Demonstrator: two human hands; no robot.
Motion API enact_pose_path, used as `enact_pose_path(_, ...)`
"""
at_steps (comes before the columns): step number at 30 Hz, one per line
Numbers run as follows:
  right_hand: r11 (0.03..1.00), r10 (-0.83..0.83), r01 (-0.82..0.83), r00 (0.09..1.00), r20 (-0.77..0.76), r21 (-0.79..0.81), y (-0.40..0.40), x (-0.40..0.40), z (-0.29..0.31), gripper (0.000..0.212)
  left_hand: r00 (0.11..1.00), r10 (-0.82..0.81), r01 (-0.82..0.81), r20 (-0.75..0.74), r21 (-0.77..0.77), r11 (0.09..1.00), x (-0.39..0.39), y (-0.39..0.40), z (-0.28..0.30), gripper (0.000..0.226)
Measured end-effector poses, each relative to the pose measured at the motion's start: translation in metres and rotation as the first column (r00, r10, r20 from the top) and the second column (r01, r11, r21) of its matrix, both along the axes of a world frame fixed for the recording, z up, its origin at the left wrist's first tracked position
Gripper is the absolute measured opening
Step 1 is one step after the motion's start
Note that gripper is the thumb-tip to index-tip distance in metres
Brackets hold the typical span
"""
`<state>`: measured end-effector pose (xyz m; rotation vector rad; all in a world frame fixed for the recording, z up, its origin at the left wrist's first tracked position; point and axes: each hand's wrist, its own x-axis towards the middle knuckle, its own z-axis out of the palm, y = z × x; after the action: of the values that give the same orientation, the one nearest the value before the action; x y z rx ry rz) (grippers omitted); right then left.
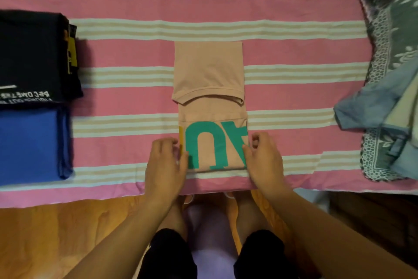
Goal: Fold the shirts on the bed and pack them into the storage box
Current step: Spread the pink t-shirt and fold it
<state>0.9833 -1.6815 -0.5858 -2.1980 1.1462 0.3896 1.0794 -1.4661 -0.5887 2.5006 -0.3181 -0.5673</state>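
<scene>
A peach shirt (209, 70) with teal lettering lies folded into a narrow strip in the middle of the bed, its near end turned up so the print shows. My left hand (166, 163) pinches the left edge of that near fold. My right hand (263, 156) pinches its right edge. A folded black shirt (34, 57) with white print and a folded blue shirt (31, 143) lie at the bed's left side. No storage box is in view.
The bed wears a pink sheet (135, 52) with white and tan stripes. A grey-green patterned blanket (393, 52) and a heap of pale blue clothes (380, 107) lie at the right. Wooden floor (56, 233) and my knees sit below the bed's edge.
</scene>
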Motion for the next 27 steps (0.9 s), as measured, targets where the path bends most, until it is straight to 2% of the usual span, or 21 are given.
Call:
enact_pose_path(1, 0.978, 0.171, -0.164, 0.984, 0.047, -0.127, 0.002, -0.005, 0.003, 0.024, 0.960, -0.236, 0.232, 0.152, 0.043, 0.972, 0.001, 0.004, 0.002, 0.036)
enact_pose_path(2, 0.904, 0.381, -0.349, 0.919, 0.097, -0.246, 0.004, -0.012, 0.004, 0.029, 0.850, -0.468, 0.457, 0.242, 0.105, 0.883, 0.001, 0.007, 0.004, 0.041)
enact_pose_path(4, 0.634, 0.757, -0.677, 0.642, 0.120, -0.374, 0.011, -0.024, 0.001, 0.040, 0.562, -0.787, 0.755, 0.256, 0.228, 0.614, 0.000, 0.014, -0.002, 0.055)
enact_pose_path(5, 0.491, 0.860, -0.783, 0.506, 0.069, -0.381, 0.013, -0.030, -0.004, 0.047, 0.449, -0.862, 0.818, 0.233, 0.281, 0.502, -0.002, 0.016, -0.009, 0.059)
enact_pose_path(6, 0.389, 0.909, -0.847, 0.417, 0.001, -0.362, 0.013, -0.033, -0.011, 0.055, 0.367, -0.902, 0.843, 0.226, 0.329, 0.426, -0.003, 0.016, -0.016, 0.058)
enact_pose_path(7, 0.334, 0.925, -0.882, 0.375, -0.066, -0.332, 0.011, -0.034, -0.018, 0.062, 0.308, -0.923, 0.849, 0.231, 0.371, 0.376, -0.003, 0.015, -0.023, 0.054)
enact_pose_path(9, 0.286, 0.929, -0.913, 0.338, -0.149, -0.291, 0.002, -0.032, -0.030, 0.072, 0.266, -0.932, 0.844, 0.246, 0.409, 0.348, 0.002, 0.009, -0.033, 0.050)
enact_pose_path(11, 0.211, 0.941, -0.930, 0.277, -0.196, -0.301, -0.005, -0.029, -0.037, 0.071, 0.273, -0.928, 0.836, 0.255, 0.415, 0.360, 0.006, 0.002, -0.038, 0.048)
enact_pose_path(13, 0.157, 0.948, -0.928, 0.237, -0.210, -0.338, -0.008, -0.027, -0.039, 0.059, 0.297, -0.913, 0.828, 0.278, 0.401, 0.392, 0.004, -0.003, -0.038, 0.042)
enact_pose_path(16, 0.188, 0.945, -0.903, 0.274, -0.181, -0.386, -0.005, -0.017, -0.035, 0.051, 0.393, -0.880, 0.826, 0.265, 0.318, 0.465, 0.004, -0.011, -0.031, 0.031)
enact_pose_path(17, 0.219, 0.939, -0.894, 0.302, -0.164, -0.392, -0.005, -0.013, -0.032, 0.049, 0.460, -0.856, 0.817, 0.237, 0.266, 0.512, 0.008, -0.015, -0.028, 0.030)
enact_pose_path(19, 0.341, 0.917, -0.871, 0.391, -0.077, -0.354, -0.004, -0.006, -0.018, 0.039, 0.641, -0.757, 0.744, 0.125, 0.139, 0.654, 0.018, -0.021, -0.020, 0.032)
enact_pose_path(21, 0.418, 0.904, -0.886, 0.428, -0.008, -0.199, -0.005, -0.006, 0.004, 0.043, 0.785, -0.617, 0.619, -0.055, 0.010, 0.786, 0.021, -0.017, -0.004, 0.035)
enact_pose_path(22, 0.426, 0.904, -0.900, 0.428, 0.006, -0.093, -0.007, -0.009, 0.017, 0.044, 0.816, -0.555, 0.557, -0.160, -0.036, 0.830, 0.020, -0.011, 0.006, 0.037)
enact_pose_path(24, 0.473, 0.876, -0.872, 0.481, 0.043, 0.130, -0.012, -0.015, 0.043, 0.041, 0.809, -0.457, 0.444, -0.371, -0.126, 0.887, 0.011, 0.006, 0.033, 0.040)
enact_pose_path(25, 0.518, 0.833, -0.825, 0.546, 0.088, 0.224, -0.015, -0.016, 0.055, 0.042, 0.800, -0.412, 0.373, -0.436, -0.175, 0.911, 0.007, 0.015, 0.048, 0.040)
enact_pose_path(27, 0.663, 0.672, -0.695, 0.716, 0.188, 0.278, -0.024, -0.009, 0.069, 0.038, 0.833, -0.304, 0.203, -0.462, -0.256, 0.945, 0.008, 0.025, 0.067, 0.033)
